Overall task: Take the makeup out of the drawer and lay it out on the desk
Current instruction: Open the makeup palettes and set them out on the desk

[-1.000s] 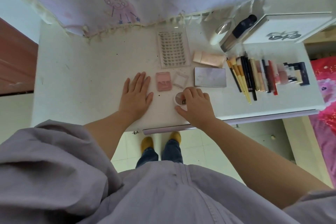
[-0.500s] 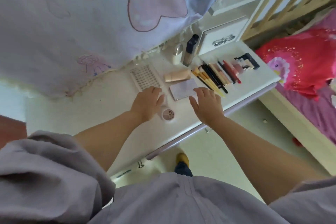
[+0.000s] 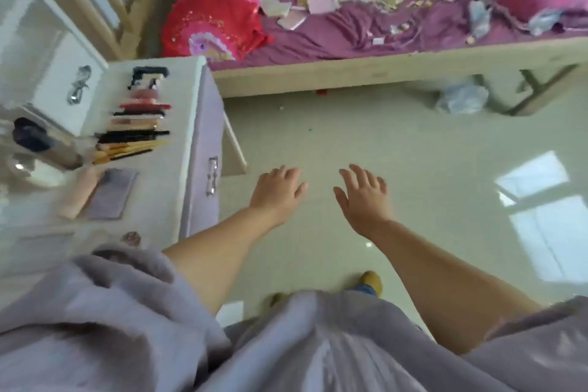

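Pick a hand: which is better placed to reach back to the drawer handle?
Left. The left hand hovers open nearest the handle on the desk; the right hand is farther out.

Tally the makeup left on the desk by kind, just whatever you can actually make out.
Peach tube: 1
Lilac flat palette: 1
Dark-capped bottle: 1
Small round compact: 1
Row of brushes and pencils: too blurred to count
Total clear enough to count: 4

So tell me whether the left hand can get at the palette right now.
Probably yes. The left hand hangs open and empty over the floor beside the desk; the palette lies uncovered there, nothing between.
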`<move>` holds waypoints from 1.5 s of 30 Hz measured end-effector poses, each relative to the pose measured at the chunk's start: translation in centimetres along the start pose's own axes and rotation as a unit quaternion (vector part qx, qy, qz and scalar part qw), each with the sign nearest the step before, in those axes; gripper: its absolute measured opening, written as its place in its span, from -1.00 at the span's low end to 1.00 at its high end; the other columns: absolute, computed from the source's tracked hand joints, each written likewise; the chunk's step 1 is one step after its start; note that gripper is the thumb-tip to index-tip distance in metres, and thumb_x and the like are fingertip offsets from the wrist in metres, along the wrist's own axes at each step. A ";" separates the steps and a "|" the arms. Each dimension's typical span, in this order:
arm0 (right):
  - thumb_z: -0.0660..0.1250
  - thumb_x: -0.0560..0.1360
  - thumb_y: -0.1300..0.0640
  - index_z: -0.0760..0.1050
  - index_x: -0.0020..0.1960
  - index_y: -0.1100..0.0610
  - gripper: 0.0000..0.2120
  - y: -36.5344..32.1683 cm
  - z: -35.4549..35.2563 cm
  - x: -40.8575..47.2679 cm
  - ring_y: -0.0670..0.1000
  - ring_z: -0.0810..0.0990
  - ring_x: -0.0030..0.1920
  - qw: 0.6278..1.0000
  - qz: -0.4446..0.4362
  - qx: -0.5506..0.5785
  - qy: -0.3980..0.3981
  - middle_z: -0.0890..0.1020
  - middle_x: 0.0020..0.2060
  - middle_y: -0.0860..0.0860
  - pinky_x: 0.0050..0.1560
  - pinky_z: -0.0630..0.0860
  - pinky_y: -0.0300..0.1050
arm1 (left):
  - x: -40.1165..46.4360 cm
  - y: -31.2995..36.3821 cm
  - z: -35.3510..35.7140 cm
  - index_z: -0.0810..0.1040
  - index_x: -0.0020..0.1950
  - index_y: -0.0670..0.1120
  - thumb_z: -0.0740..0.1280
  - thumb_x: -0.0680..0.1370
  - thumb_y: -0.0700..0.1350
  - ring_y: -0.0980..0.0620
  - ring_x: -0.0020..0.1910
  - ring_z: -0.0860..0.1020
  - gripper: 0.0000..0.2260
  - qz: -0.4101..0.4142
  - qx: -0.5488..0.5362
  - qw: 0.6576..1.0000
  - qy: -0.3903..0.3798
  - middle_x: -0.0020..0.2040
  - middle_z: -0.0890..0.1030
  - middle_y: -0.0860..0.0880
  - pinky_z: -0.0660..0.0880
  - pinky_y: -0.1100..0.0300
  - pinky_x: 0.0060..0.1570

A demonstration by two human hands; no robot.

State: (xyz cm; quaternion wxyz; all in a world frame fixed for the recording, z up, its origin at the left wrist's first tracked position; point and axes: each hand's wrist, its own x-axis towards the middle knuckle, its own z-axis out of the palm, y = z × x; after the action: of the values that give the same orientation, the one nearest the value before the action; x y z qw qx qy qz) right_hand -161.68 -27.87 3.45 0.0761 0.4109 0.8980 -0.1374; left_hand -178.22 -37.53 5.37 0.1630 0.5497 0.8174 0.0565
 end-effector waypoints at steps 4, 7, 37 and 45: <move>-0.08 0.62 -0.14 0.11 0.48 -0.01 -0.53 9.1 0.9 -5.8 0.08 0.14 0.48 0.989 0.143 0.044 -0.002 0.16 0.50 0.02 0.47 0.03 0.10 | 2.5 9.3 2.5 0.32 0.39 -0.09 0.07 0.62 0.04 -0.11 0.31 0.36 -0.61 0.118 0.032 0.991 -0.051 0.32 0.41 -0.13 0.23 0.04 0.25; -0.08 0.62 -0.13 0.12 0.48 -0.01 -0.54 14.9 1.2 -10.2 0.08 0.12 0.48 0.972 0.215 0.091 0.012 0.16 0.50 0.02 0.46 0.01 0.09 | 3.9 16.3 5.0 0.32 0.38 -0.07 0.06 0.62 0.05 -0.09 0.30 0.35 -0.62 0.182 0.050 0.979 -0.077 0.32 0.42 -0.09 0.22 0.05 0.24; -0.02 0.62 -0.10 0.19 0.46 0.03 -0.55 78.6 -6.5 -28.0 0.07 0.20 0.45 0.774 0.601 0.164 0.108 0.24 0.46 0.06 0.42 0.09 0.07 | 24.8 88.8 22.9 0.32 0.39 -0.06 0.03 0.62 0.09 -0.06 0.28 0.38 -0.60 0.546 0.158 0.809 -0.152 0.27 0.45 -0.06 0.24 0.06 0.24; -0.01 0.62 -0.09 0.19 0.46 0.04 -0.55 94.2 -10.1 -28.3 0.07 0.20 0.45 0.739 0.635 0.186 0.125 0.25 0.46 0.06 0.43 0.09 0.07 | 31.2 107.3 26.0 0.33 0.37 -0.06 0.04 0.62 0.08 -0.06 0.27 0.38 -0.62 0.591 0.153 0.775 -0.165 0.26 0.46 -0.06 0.24 0.06 0.25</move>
State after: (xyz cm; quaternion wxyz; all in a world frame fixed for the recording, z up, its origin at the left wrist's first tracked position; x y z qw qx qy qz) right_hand -71.95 13.78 2.75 -0.0452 0.9056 0.3863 -0.1693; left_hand -85.94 30.58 3.67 0.1437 0.9430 0.2906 -0.0753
